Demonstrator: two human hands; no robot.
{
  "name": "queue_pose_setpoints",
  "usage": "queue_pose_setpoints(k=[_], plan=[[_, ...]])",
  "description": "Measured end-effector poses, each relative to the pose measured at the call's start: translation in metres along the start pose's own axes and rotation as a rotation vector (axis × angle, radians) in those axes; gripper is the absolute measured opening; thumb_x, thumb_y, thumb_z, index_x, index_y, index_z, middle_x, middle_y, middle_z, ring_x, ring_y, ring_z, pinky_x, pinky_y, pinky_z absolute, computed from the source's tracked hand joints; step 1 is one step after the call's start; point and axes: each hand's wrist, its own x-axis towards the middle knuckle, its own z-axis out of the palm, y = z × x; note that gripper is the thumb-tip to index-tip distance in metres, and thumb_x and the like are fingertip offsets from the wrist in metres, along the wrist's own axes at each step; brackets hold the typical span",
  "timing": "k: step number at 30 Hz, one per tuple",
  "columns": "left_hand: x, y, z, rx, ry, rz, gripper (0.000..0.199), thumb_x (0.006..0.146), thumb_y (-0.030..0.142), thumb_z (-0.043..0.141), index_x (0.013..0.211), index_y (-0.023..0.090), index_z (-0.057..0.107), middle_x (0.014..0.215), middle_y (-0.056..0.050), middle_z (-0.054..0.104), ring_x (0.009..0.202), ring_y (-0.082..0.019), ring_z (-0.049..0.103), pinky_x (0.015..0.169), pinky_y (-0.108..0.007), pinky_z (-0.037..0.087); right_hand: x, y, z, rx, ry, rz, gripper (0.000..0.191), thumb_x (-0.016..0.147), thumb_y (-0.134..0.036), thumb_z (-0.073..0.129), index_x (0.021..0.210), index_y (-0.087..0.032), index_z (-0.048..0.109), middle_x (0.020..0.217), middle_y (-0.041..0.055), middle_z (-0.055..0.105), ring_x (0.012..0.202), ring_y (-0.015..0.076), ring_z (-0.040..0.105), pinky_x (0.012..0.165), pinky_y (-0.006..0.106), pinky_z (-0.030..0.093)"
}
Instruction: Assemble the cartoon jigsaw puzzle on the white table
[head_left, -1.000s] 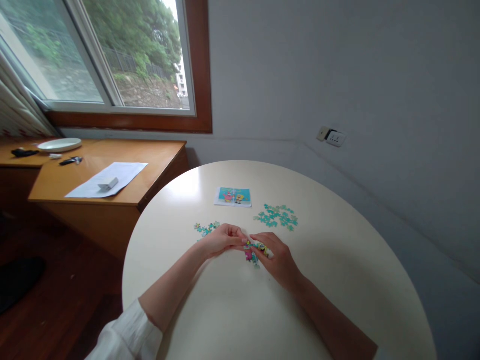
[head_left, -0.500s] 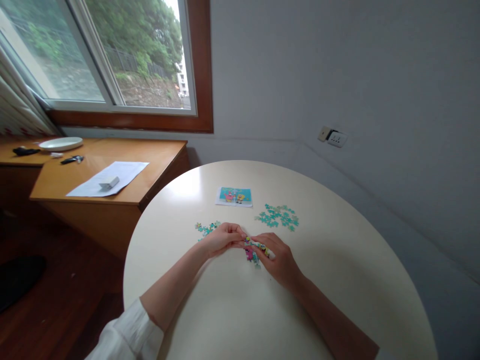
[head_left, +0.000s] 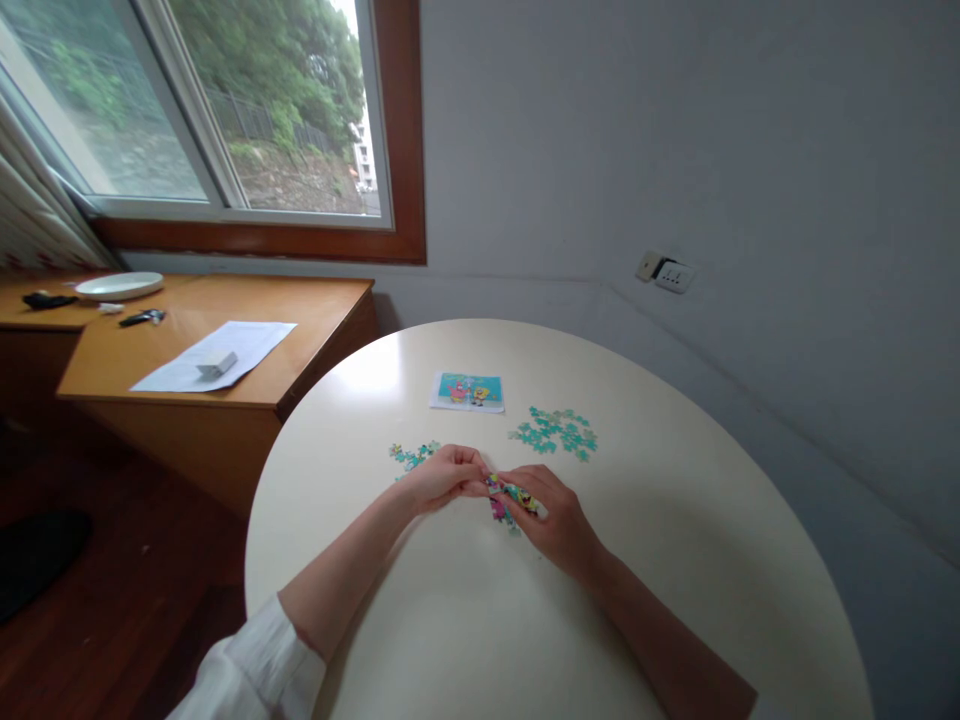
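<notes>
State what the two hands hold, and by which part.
The bare left hand and bare right hand pinch small, flat, multicoloured jigsaw pieces near opposite edges; exact contact points cannot be told.

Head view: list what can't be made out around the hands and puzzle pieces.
In the head view:
Part of the left cluster: hidden behind the left hand.
Part of the held pieces: covered by the right hand.
Fine details on the picture card: too small.
Right sleeve: mostly cut off by the bottom edge.
</notes>
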Motion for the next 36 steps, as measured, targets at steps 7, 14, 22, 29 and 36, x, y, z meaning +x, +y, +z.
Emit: queue_pose_setpoints(k=[7, 14, 22, 29, 36], plan=[[0.0003, -0.0003, -0.0002, 0.032, 0.028, -0.02, 0.022, 0.049, 0.019, 0.075, 0.057, 0.009, 0.057, 0.054, -0.001, 0.06, 0.053, -0.008, 0.059, 0.062, -0.018, 0.046, -0.0009, 0.0012, 0.0014, 0.01, -0.011, 0.0, 0.02, 0.076, -0.016, 0.059, 0.095, -0.022, 0.059, 0.084, 0.0058, 0.064, 0.08, 0.0188, 0.058, 0.07, 0.034, 0.05], [-0.0001, 0.0008, 0.0009, 0.067, 0.03, -0.011, 0.02, 0.049, 0.019, 0.074, 0.055, 0.01, 0.057, 0.052, 0.002, 0.057, 0.051, -0.005, 0.055, 0.059, -0.016, 0.044, -0.0005, 0.0009, 0.001, 0.013, -0.01, -0.014, 0.021, 0.075, -0.015, 0.059, 0.096, -0.022, 0.058, 0.085, 0.0057, 0.063, 0.08, 0.0183, 0.057, 0.07, 0.033, 0.05], [-0.0011, 0.0017, 0.0009, 0.112, 0.007, -0.002, 0.017, 0.05, 0.019, 0.072, 0.056, 0.01, 0.058, 0.053, 0.001, 0.058, 0.053, -0.006, 0.054, 0.061, -0.019, 0.043, 0.0012, -0.0023, -0.0012, 0.013, -0.02, -0.032, 0.024, 0.075, -0.015, 0.06, 0.098, -0.021, 0.057, 0.085, 0.0058, 0.063, 0.08, 0.0183, 0.057, 0.07, 0.033, 0.05], [-0.0025, 0.0042, 0.0037, 0.158, -0.021, 0.011, 0.017, 0.051, 0.02, 0.071, 0.057, 0.011, 0.059, 0.055, 0.0, 0.06, 0.055, -0.008, 0.056, 0.062, -0.02, 0.043, 0.0022, -0.003, -0.0006, 0.014, -0.011, -0.03, 0.02, 0.073, -0.015, 0.06, 0.092, -0.021, 0.057, 0.082, 0.0056, 0.064, 0.078, 0.019, 0.058, 0.069, 0.033, 0.05], [-0.0041, 0.0066, 0.0024, 0.193, -0.047, 0.039, 0.022, 0.054, 0.026, 0.072, 0.063, 0.011, 0.058, 0.053, 0.001, 0.058, 0.052, -0.008, 0.054, 0.057, -0.02, 0.041, -0.0009, -0.0018, 0.0007, 0.016, -0.014, -0.011, 0.019, 0.074, -0.014, 0.06, 0.092, -0.021, 0.057, 0.083, 0.0055, 0.064, 0.079, 0.0187, 0.058, 0.07, 0.033, 0.05]])
